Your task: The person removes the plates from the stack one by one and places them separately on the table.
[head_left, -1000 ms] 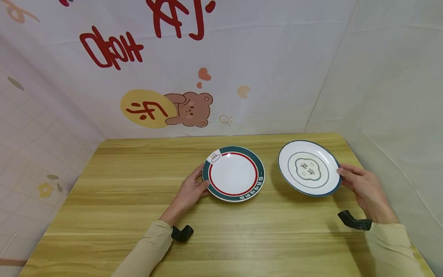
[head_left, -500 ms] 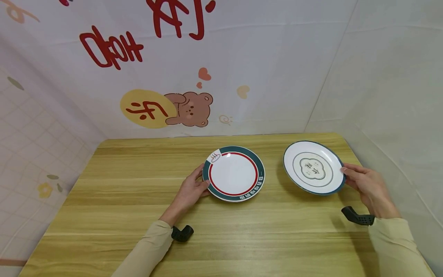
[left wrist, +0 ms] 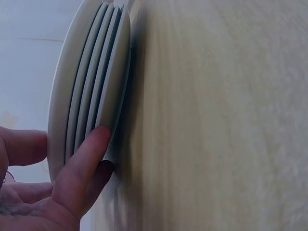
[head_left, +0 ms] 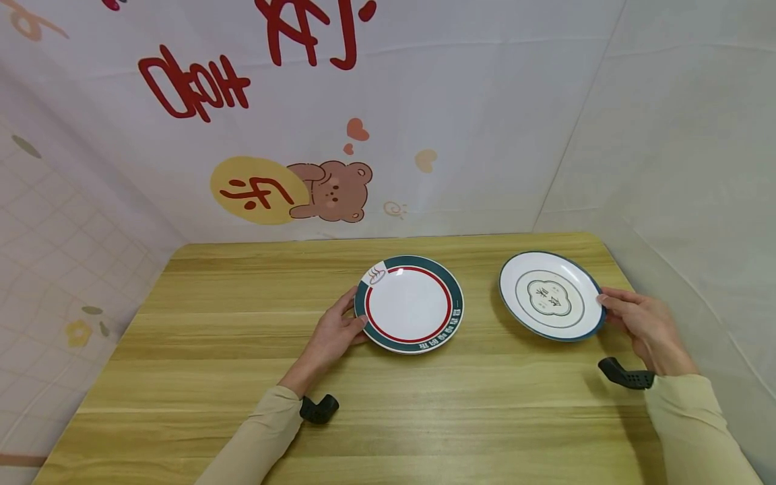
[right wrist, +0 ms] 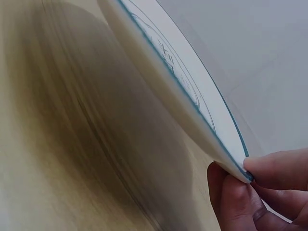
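A stack of several plates [left wrist: 89,91] shows edge-on in the left wrist view; from the head view only its top plate [head_left: 409,304], white with a green band and a red ring, can be seen. My left hand [head_left: 333,330] grips the near left edge of this stack, thumb on top and fingers at the side and underneath. At the right, a white plate with a blue rim [head_left: 550,296] is raised off the table and tilted. My right hand [head_left: 645,327] pinches its right rim between thumb and fingers [right wrist: 236,199].
Beneath everything is a wooden table [head_left: 212,350]. A white cloth wall [head_left: 485,114] with a printed bear and red lettering rises behind it, and more cloth hangs at both sides. The lifted plate casts a shadow [right wrist: 120,106] on the table.
The right hand has carried the blue-rimmed plate a short way to the right, then slightly lower at its far edge. The left hand and the stack have stayed in place.
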The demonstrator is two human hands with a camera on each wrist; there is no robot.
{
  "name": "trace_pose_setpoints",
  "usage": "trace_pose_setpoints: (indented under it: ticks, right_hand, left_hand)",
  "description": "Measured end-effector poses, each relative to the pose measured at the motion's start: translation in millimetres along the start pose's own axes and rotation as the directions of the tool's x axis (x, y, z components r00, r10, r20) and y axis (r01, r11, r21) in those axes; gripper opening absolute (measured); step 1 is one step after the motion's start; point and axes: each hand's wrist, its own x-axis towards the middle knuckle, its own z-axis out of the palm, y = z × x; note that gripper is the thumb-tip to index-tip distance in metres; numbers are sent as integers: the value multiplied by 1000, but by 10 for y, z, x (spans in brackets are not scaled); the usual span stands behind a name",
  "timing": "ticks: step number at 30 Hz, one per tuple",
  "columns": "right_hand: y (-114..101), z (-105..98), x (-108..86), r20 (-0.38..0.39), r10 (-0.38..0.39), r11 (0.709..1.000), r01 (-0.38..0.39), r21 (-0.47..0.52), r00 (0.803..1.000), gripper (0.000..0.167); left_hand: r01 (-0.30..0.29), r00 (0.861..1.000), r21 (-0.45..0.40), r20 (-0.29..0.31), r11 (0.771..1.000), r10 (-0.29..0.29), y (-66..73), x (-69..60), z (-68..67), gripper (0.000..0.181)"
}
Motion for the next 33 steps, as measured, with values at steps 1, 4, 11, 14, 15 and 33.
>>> trace_pose_setpoints:
  ticks: [1,4,11,14,15,33]
  right_hand:
    - [4,-6,12,0,1,1000,-1,-6,1000,20]
    - [18,-22,46,-4,5,1000,-5,-21,1000,20]
    - [46,-55,101,8,9,999,-9,-36,1000,23]
    - [52,-65,116,9,13,999,-12,-48,1000,20]
    - [52,-66,120,4,16,998,-16,-55,1000,19]
    - [79,-85,193,-1,40,977,-40,-208,999,13]
  left_hand:
    - [-1,1000,3,0,1000,1,-1,1,1,68]
    - [-2,1000,10,0,1000,2,-2,4,1,68]
    - [8,1000,14,2,1000,-8,12,-1,-4,68]
    - [8,1000,14,4,1000,-8,17,-6,-6,68]
    - [6,1000,15,6,1000,-6,19,-7,-6,68]
    - [8,1000,21,-7,1000,-8,5,-2,-1,68]
